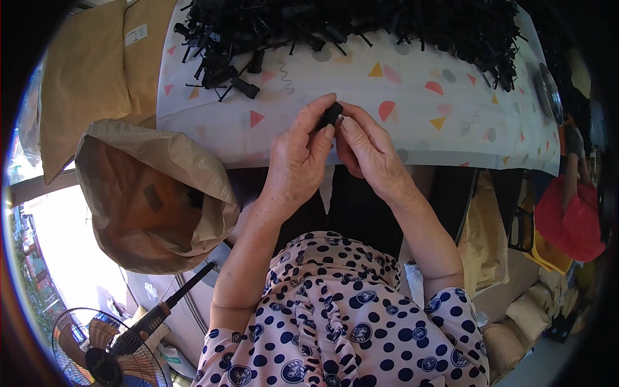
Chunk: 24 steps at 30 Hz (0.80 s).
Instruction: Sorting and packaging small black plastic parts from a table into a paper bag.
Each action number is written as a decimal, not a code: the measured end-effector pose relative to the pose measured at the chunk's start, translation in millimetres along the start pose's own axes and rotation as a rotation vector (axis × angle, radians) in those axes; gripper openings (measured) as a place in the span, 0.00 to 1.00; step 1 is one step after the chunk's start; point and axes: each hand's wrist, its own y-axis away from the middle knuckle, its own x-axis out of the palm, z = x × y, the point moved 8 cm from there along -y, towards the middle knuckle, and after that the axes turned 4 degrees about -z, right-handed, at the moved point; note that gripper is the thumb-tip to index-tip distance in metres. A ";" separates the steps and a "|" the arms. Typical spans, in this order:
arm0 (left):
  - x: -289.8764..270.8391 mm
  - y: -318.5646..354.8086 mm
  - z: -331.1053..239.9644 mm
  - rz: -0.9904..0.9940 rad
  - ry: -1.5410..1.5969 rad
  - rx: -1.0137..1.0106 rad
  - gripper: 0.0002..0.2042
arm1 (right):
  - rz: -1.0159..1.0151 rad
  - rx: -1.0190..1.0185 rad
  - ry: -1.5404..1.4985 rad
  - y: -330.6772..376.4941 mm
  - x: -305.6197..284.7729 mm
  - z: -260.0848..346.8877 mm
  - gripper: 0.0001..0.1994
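Between my two hands, just above the near edge of the table, is a small black plastic part (331, 114). My left hand (298, 149) pinches it with thumb and fingers. My right hand (373, 147) is closed at the part's right side, thumb against the forefinger; a tiny pale bit shows at its fingertips, too small to name. Beyond my hands, a large heap of black plastic parts (361, 22) with thin stems covers the far side of the table. One loose black part (245, 88) lies at the heap's near left edge.
A patterned cloth (348, 71) covers the table. An open brown paper bag (219, 164) stands at its left, near larger brown sacks (84, 84). A fan (103, 364) is at lower left. A round metal dish (550, 93) sits at the right edge; beyond is a person in red (570, 219).
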 end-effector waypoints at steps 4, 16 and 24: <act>-7.4 1.0 3.0 -0.017 -0.001 0.026 0.18 | -0.011 0.055 -0.043 -5.7 12.5 -4.6 0.22; -67.6 14.7 0.2 -0.238 -0.139 0.219 0.16 | 0.045 0.117 -0.066 -20.5 69.6 -19.8 0.18; -117.6 23.0 26.2 -0.319 -0.123 0.093 0.18 | 0.311 0.082 0.293 -54.7 115.6 -20.0 0.16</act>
